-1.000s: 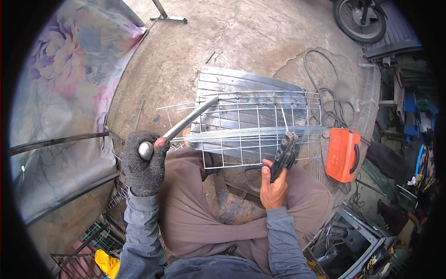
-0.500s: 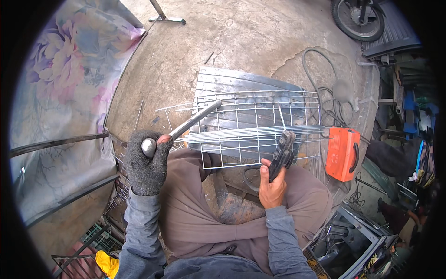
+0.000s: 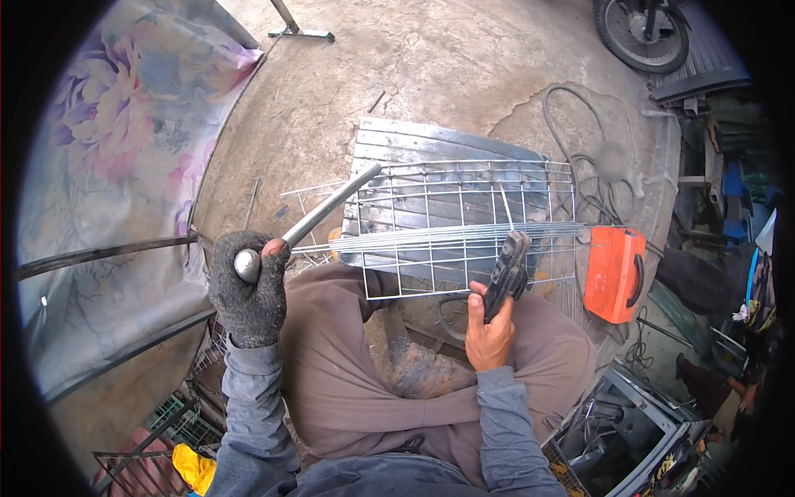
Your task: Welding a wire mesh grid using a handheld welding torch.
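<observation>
In a dark grey knitted glove, my left hand (image 3: 247,300) is closed around a metal bar (image 3: 335,202) with a rounded end. The bar slants up and away over the left end of a wire grid (image 3: 414,296). My bare right hand (image 3: 489,338) grips a black welding electrode holder (image 3: 507,273). A thin welding electrode (image 3: 506,204) sticks out of its jaws, over the grid. Several thin straight metal rods (image 3: 431,238) lie bundled lengthwise across the grid. Beneath them is a ribbed metal sheet (image 3: 387,139).
An orange welding machine (image 3: 613,277) stands right of the grid, with cable (image 3: 549,103) coiled on the concrete beyond. A flowered curtain (image 3: 108,124) hangs at left. A metal frame box (image 3: 638,406) holding tools is at lower right; a motorcycle wheel (image 3: 642,37) is at far right.
My left hand has shifted left with the metal bar, whose far end now lies a little farther left and away. My right hand keeps the electrode holder at nearly the same place.
</observation>
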A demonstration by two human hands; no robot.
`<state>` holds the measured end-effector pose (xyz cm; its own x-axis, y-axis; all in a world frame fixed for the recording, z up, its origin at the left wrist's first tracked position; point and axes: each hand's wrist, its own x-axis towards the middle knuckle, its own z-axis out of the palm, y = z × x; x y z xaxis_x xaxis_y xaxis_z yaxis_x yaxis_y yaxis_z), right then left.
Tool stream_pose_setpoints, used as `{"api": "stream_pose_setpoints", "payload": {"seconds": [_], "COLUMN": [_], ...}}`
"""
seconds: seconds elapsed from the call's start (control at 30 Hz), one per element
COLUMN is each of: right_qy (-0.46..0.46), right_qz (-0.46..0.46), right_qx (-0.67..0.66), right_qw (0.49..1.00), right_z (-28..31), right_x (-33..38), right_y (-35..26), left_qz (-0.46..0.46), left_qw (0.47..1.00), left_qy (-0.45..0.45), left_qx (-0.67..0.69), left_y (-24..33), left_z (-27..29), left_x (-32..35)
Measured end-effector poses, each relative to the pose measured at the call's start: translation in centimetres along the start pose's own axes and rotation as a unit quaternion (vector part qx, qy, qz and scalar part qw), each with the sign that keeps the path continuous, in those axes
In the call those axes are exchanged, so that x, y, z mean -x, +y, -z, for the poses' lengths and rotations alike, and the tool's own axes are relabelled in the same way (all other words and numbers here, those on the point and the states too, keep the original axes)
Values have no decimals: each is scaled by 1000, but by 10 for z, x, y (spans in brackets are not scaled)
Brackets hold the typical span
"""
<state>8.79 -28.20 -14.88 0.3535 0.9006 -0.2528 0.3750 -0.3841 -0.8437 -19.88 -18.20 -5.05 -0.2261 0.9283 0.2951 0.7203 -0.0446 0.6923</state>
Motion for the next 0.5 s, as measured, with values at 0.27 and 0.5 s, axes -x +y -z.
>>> {"api": "stream_pose_setpoints", "payload": {"seconds": [0.27, 0.5], "right_qy": [-3, -1], "right_qz": [0, -14], "right_qx": [11, 0], "right_qw": [1000, 1000], "right_z": [-1, 0], "right_x": [0, -1], "right_y": [-1, -2], "left_qz": [-39, 33], "left_qw": [997, 998], "left_qy": [-22, -36], "left_qx": [-58, -47], "left_y": [-8, -2], "left_z": [-3, -3], "left_x": [1, -2]}}
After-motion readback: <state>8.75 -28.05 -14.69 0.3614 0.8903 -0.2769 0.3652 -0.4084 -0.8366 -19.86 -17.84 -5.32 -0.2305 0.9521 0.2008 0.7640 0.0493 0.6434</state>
